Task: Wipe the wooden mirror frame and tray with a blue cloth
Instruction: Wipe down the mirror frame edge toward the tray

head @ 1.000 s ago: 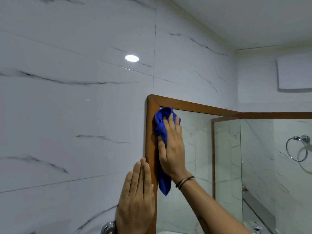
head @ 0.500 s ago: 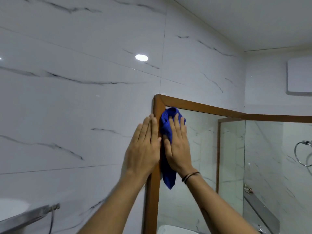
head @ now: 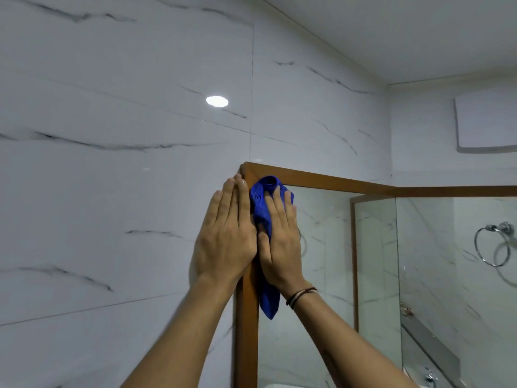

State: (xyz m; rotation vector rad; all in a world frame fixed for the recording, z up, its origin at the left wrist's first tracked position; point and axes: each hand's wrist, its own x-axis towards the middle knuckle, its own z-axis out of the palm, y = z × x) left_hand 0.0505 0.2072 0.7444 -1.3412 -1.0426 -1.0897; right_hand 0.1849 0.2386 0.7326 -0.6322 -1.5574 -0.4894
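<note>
A wall mirror with a brown wooden frame [head: 246,326] hangs on the white marble wall. My right hand [head: 280,239] presses a blue cloth [head: 261,204] flat against the glass and the inner edge of the frame, just under the top left corner. The cloth bunches above my fingers, and its tail hangs down below my wrist. My left hand [head: 226,236] lies flat with fingers together on the outer side of the frame and the wall, beside the right hand. No tray is in view.
The frame's top rail [head: 335,182] runs right into the room corner. The glass [head: 316,275] reflects the room, including a metal shelf and a tap. A chrome towel ring [head: 493,245] hangs on the right wall. A white panel [head: 486,121] sits high on that wall.
My left hand has slid up the outer side of the frame from low down to level with my right hand. The right hand and cloth stay near the top left corner.
</note>
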